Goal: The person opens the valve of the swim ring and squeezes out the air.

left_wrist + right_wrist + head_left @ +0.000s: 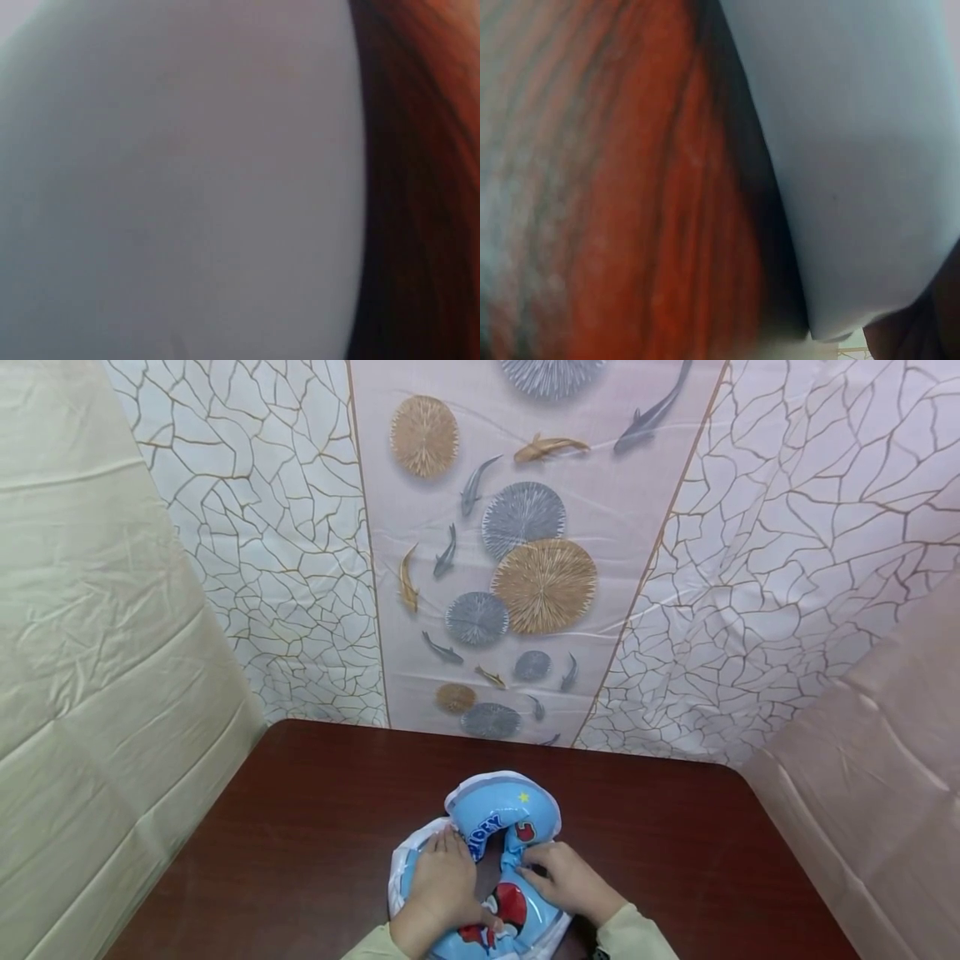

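A blue inflatable ring [501, 812] with white edges and red and white prints lies partly flattened on the dark red-brown table [300, 843] near its front edge. My left hand [442, 881] presses flat on the ring's left side, fingers straight. My right hand [564, 881] is on the right side, its fingers curled onto a fold of the ring beside the inner gap. Both wrist views are blurred close-ups. The left wrist view shows the ring's pale surface [180, 187] against the table [420, 187]. The right wrist view shows the same pale surface [855, 150] and the table's wood [630, 187].
A crackle-patterned backdrop with fish and lily-pad prints [525, 568] stands behind the table. Cream sheeting [97, 652] hangs at the left and pinkish sheeting [885, 760] at the right. Bare tabletop lies to both sides of the ring.
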`<state>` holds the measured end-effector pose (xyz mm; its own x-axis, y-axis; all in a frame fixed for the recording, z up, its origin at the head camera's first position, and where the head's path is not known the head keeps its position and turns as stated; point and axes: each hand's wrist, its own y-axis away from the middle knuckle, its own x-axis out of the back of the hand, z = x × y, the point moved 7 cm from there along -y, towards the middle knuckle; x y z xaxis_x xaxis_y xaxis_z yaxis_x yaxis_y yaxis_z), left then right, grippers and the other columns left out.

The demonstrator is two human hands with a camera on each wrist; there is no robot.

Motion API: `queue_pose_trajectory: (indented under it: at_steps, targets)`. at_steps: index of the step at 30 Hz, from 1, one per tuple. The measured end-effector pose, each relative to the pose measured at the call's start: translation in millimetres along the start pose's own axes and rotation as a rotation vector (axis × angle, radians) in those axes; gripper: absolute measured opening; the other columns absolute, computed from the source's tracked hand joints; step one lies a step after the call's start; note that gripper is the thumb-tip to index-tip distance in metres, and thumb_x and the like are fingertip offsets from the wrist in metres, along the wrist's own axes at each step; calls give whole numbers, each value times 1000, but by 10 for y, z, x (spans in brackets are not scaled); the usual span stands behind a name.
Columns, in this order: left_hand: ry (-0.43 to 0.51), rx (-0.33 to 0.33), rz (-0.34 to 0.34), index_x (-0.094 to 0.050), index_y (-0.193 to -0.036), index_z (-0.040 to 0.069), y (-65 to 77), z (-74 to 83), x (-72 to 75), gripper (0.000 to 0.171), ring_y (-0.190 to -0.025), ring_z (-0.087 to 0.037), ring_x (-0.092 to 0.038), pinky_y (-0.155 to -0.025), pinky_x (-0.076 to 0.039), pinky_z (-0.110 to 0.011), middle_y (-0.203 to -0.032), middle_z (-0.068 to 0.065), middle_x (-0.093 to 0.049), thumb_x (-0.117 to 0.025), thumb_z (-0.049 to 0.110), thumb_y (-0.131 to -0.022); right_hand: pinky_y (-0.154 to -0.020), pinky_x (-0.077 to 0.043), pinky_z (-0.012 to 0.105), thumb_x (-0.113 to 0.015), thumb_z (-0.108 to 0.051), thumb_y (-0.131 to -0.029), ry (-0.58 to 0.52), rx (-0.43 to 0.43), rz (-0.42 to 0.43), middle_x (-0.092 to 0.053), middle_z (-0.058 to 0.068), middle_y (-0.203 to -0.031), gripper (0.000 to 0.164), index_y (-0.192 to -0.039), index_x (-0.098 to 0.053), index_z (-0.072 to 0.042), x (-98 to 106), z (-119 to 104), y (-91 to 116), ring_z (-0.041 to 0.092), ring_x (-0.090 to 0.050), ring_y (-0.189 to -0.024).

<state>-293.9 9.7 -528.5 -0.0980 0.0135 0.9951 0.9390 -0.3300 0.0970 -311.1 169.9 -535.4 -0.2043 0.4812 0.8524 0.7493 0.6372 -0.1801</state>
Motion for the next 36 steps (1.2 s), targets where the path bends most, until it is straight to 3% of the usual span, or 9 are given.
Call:
queue_pose_trajectory:
  at_steps: [29,36]
  targets:
    - [22,-13,-13,-47,-142,-12,15,5,-29,141,-141,-39,-40,-115,-32,-48,-147,-30,-46,-64,95,-52,-61,-48,22,-67,-21,-98,-1,-58,-32,-58,-16,-72,14,-84,-68,-20,-29,18,-12,-1,-50,-64]
    - [40,-17,26,-46,-143,-12,15,-15,-17,142,-141,-38,-40,-115,-32,-48,-148,-29,-45,-63,96,-51,-60,-46,21,-67,-23,-98,-2,-77,-40,-53,-16,-68,17,-81,-66,-21,-7,31,-31,0,-48,-62]
